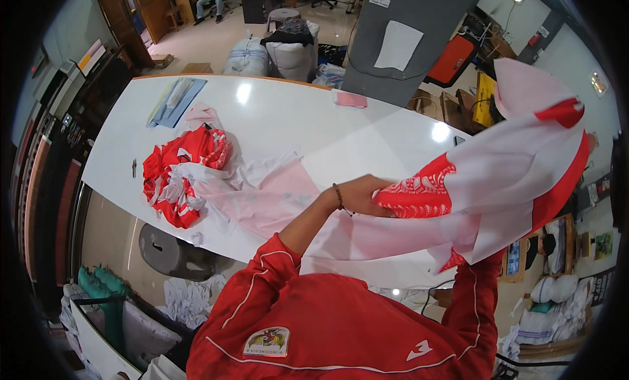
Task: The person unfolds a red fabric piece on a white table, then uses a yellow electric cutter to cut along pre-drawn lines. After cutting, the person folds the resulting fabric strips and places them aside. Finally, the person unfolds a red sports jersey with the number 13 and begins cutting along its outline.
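My left hand (365, 195) is closed on a red patterned edge of a long white and red cloth (517, 164), above the table. To the right, this cloth is lifted and billows upward, with solid red bands along its edge. My right sleeve (477, 308) goes up behind it, and the cloth hides my right hand, so its fingers cannot be made out. A pale, thin stretch of fabric (275, 196) trails left across the white table (288, 118) to a bunched heap of red and white cloth (187, 170).
Folded blue fabric (180, 101) lies at the table's far left, and a small pink piece (350, 99) near the far edge. A grey stool (171, 252) stands by the near left edge. Beyond the table are a grey pillar (386, 49) and stuffed sacks (288, 56).
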